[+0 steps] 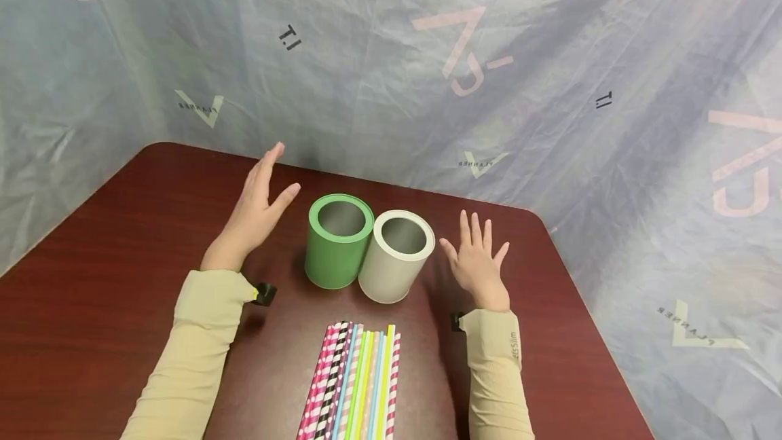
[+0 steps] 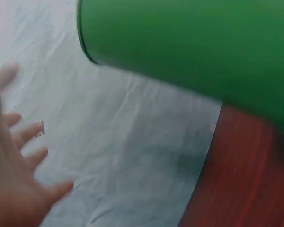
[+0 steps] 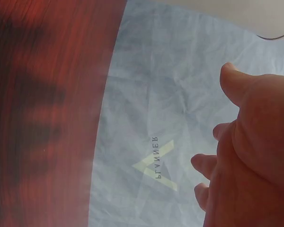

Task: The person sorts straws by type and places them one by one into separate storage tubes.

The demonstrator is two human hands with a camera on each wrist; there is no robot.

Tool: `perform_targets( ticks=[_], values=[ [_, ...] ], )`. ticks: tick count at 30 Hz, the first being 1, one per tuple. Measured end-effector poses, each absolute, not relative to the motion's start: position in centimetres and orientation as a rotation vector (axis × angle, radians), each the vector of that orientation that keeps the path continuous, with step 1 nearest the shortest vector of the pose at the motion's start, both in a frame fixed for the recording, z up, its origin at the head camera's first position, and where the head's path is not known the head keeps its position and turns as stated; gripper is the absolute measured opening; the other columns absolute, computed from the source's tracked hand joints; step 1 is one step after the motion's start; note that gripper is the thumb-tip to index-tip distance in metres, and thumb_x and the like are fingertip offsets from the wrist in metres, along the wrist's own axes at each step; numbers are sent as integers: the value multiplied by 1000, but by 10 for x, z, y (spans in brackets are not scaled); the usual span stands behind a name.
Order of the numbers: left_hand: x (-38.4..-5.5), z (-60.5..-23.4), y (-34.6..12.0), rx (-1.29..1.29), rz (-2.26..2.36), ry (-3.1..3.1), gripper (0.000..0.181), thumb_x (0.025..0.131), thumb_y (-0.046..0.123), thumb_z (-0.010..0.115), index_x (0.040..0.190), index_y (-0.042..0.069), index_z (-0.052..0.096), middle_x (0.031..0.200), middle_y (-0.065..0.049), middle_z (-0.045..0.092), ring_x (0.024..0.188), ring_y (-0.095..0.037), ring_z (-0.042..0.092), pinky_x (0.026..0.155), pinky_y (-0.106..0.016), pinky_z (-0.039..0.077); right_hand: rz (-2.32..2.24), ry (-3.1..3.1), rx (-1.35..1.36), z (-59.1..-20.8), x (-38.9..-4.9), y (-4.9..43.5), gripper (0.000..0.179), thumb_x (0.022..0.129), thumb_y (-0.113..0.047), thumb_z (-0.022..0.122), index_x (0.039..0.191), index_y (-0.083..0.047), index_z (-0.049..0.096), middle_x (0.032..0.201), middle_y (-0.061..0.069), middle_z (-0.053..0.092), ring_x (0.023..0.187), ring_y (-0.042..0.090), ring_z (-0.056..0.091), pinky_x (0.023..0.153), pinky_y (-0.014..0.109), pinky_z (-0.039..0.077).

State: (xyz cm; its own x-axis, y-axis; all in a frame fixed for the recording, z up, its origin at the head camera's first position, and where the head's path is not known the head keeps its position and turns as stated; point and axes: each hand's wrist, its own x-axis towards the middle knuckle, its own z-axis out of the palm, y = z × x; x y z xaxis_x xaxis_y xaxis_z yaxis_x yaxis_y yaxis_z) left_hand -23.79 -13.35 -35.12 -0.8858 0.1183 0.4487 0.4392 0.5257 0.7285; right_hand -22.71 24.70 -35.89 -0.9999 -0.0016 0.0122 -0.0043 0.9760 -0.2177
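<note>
Side by side near the table's middle stand a green cylindrical container (image 1: 332, 260) and a white one (image 1: 387, 273), both with round openings in their tops. My left hand (image 1: 247, 216) is left of the green container, fingers extended and thumb apart, holding nothing. To the right of the white container, my right hand (image 1: 479, 263) spreads its fingers, also without anything in it. Neither hand touches a container. The green wall (image 2: 194, 47) fills the top of the left wrist view. Part of the white container (image 3: 236, 12) shows at the top of the right wrist view.
Several patterned and plain colored paper straws (image 1: 354, 386) lie in a row in front of the containers. The dark red wooden table (image 1: 110, 250) has a grey printed sheet (image 1: 366, 87) hanging behind it and at its sides.
</note>
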Motion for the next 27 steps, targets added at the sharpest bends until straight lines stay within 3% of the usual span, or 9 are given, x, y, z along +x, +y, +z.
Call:
perform_targets(
  ticks=[6,16,21,27],
  values=[
    [-238,-354,-120,-735,-1586,-2333,74,94,18,63,155,22,22,161,-3,23,148,-26,21,118,-51,22,373,-3110,10,-359,-225,244,75,101,-52,32,157,-18,-5,165,11,-4,150,34,-15,109,73,-8],
    [-241,-370,-118,-799,-1651,-2462,75,93,21,64,155,22,22,160,-6,23,148,-28,21,117,-55,22,445,-3135,49,-358,-223,239,75,101,-52,31,157,-17,-4,165,11,-2,150,32,-15,111,72,-9],
    [-240,-372,-118,-808,-1692,-2462,72,94,25,62,155,26,23,161,-5,22,147,-32,23,114,-59,26,493,-3142,108,-358,-222,235,74,102,-50,33,157,-16,-2,164,12,5,151,34,-7,113,71,-2],
    [-241,-377,-115,-829,-1713,-2439,69,94,21,61,154,25,26,162,1,21,148,-26,23,113,-58,28,541,-3162,157,-361,-223,232,72,102,-47,35,157,-14,2,164,13,10,151,37,2,114,69,5]
  ],
)
